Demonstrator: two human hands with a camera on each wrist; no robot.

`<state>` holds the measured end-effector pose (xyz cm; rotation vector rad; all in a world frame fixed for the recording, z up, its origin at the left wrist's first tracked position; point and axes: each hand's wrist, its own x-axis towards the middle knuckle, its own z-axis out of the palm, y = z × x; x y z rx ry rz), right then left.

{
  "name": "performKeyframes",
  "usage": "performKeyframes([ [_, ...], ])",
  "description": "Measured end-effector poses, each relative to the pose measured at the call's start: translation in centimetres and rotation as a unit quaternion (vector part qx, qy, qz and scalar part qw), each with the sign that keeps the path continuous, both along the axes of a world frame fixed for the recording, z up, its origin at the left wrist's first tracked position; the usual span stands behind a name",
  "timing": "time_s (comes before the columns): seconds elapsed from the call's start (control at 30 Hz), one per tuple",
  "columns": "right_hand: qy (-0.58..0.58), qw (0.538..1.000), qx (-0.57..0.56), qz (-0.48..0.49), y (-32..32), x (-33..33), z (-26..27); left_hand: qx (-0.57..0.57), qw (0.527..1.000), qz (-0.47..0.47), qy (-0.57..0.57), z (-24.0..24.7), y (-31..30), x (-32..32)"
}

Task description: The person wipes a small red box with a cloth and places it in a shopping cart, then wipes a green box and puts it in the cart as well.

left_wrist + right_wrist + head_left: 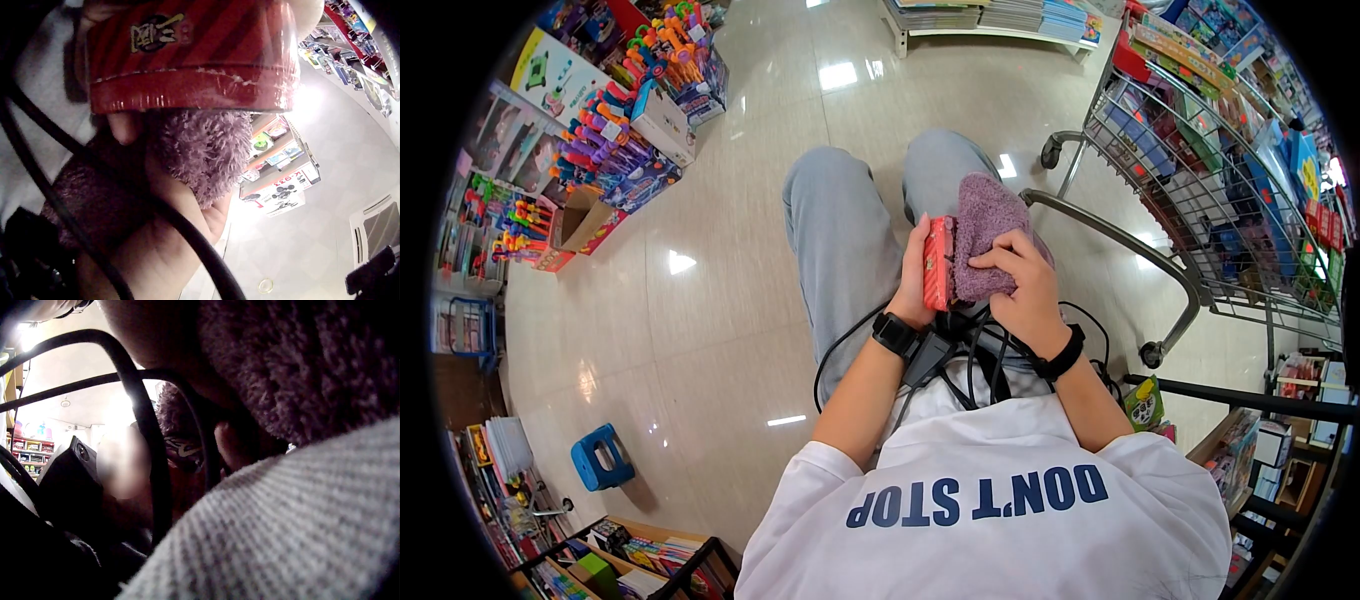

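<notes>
My left hand grips a red box over the lap, the thumb along its near side. In the left wrist view the box has darker diagonal stripes, a small yellow emblem and shiny clear wrap with a whitish scuffed line. A fuzzy purple cloth lies against the box's right side. My right hand holds this cloth, its fingers bent into the pile. From the left wrist, a fold of the cloth shows just under the box's edge. The right wrist view is dark, mostly cloth and grey fabric.
Black cables loop between the wrists over the lap. A loaded wire shopping cart stands close on the right. Colourful toy displays are at the upper left, a blue stool at the lower left, and a low white shelf ahead.
</notes>
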<state>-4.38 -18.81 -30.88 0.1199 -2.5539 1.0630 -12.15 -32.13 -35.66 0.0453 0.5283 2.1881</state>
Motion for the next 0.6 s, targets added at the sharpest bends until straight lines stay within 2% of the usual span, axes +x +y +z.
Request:
performKeyframes([
  [0.6,-0.004,1.000,0.002,0.000,-0.02,0.06,0.18,0.006,1.000,0.008,-0.004,0.86,-0.18,0.24],
])
